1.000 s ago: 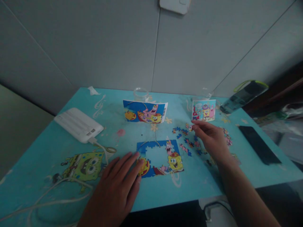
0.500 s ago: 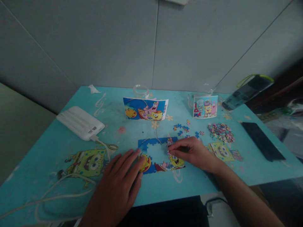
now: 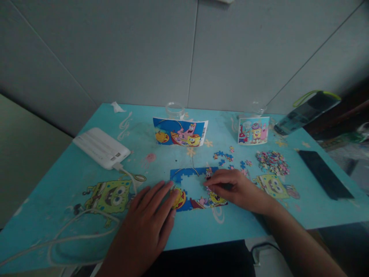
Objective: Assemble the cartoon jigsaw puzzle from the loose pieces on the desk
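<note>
A partly assembled jigsaw puzzle (image 3: pixel 180 206) lies flat on the table, its cartoon border framing a gap in the middle. My left hand (image 3: pixel 152 215) rests flat, fingers stretched, with the fingertips on the puzzle's left edge. At the right side of the gap, my right hand (image 3: pixel 230 188) has thumb and forefinger pinched together; whatever is between them is too small to make out. Loose blue puzzle pieces (image 3: pixel 221 156) are scattered just beyond that hand. Behind the puzzle stands a picture card (image 3: pixel 180 132) showing the same cartoon scene.
A white power bank (image 3: pixel 100 148) with a cable (image 3: pixel 83 240) lies left. Farther right are a pile of small pieces (image 3: pixel 272 162), a second picture card (image 3: pixel 253 130), a dark flat object (image 3: pixel 324 173) and a bottle (image 3: pixel 307 111). A clear round container (image 3: pixel 175 110) stands behind the first card.
The whole view has shifted slightly, so things appear a little farther right. My right hand has turned slightly over the puzzle's right side; my left hand stays on its left edge.
</note>
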Demonstrator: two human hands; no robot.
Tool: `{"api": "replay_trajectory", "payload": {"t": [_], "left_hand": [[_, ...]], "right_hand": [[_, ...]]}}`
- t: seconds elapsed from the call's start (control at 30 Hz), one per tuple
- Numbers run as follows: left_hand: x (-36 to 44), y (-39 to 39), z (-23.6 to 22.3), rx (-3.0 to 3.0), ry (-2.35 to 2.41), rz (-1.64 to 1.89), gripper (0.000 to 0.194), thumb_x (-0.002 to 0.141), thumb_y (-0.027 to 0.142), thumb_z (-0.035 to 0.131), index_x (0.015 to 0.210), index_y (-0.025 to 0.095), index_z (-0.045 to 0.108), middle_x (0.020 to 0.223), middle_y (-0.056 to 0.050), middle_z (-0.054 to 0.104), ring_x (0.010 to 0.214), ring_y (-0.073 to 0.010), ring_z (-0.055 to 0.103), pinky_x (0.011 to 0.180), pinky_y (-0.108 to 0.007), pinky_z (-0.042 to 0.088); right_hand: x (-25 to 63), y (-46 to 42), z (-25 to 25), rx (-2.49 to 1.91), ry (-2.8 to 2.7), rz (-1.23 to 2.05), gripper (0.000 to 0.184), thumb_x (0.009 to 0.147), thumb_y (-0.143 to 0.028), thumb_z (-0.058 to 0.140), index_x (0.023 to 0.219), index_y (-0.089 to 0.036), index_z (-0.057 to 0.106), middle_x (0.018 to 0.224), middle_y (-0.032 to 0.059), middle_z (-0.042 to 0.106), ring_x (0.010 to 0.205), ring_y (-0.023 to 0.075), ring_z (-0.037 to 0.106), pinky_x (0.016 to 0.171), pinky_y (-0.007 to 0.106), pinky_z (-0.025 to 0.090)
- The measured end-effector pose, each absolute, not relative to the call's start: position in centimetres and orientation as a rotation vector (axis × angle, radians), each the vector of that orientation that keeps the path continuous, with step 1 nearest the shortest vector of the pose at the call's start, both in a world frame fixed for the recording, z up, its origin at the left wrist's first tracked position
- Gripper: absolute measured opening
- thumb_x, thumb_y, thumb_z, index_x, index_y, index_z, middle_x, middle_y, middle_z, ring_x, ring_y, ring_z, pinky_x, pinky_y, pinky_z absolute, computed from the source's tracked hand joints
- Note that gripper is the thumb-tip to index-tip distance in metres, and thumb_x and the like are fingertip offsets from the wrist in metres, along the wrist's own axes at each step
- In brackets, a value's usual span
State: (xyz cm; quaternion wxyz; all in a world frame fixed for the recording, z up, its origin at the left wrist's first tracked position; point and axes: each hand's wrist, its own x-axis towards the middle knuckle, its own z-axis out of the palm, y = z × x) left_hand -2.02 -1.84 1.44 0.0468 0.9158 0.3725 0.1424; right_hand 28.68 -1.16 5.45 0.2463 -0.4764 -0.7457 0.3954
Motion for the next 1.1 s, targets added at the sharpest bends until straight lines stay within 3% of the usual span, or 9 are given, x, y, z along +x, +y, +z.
{"api": "replay_trajectory", "payload": {"t": [0.63, 0.9, 1.1], "left_hand": [[-2.02, -1.85, 1.44, 2.785, 1.132, 0.44, 0.05, 0.098, 0.024, 0.053, 0.148, 0.025, 0.048, 0.156, -0.005, 0.046, 0.142, -0.0299, 0.042, 0.115, -0.054, 0.035], [-1.99, -1.83, 1.41, 2.778, 1.139, 0.444, 0.05, 0.098, 0.024, 0.052, 0.147, 0.025, 0.049, 0.157, -0.006, 0.045, 0.142, -0.0303, 0.042, 0.115, -0.054, 0.035], [-2.0, -1.75, 1.27, 2.776, 1.13, 0.446, 0.051, 0.097, 0.025, 0.053, 0.148, 0.026, 0.048, 0.157, -0.004, 0.045, 0.142, -0.0303, 0.042, 0.115, -0.055, 0.035]], "right_hand": [[28.38, -1.14, 5.62, -1.271, -2.123, 1.042, 0.016, 0.098, -0.029, 0.064, 0.106, -0.024, 0.077, 0.094, 0.0033, 0.076, 0.084, 0.0152, 0.068, 0.08, 0.031, 0.053], [28.41, -1.26, 6.14, -1.256, -2.155, 1.006, 0.029, 0.099, -0.017, 0.056, 0.121, -0.025, 0.073, 0.104, 0.0064, 0.07, 0.092, 0.0171, 0.064, 0.084, 0.034, 0.051], [28.42, -1.25, 5.98, -1.284, -2.11, 1.001, 0.025, 0.099, -0.022, 0.059, 0.118, -0.026, 0.074, 0.102, 0.0056, 0.074, 0.089, 0.0173, 0.067, 0.081, 0.033, 0.053]]}}
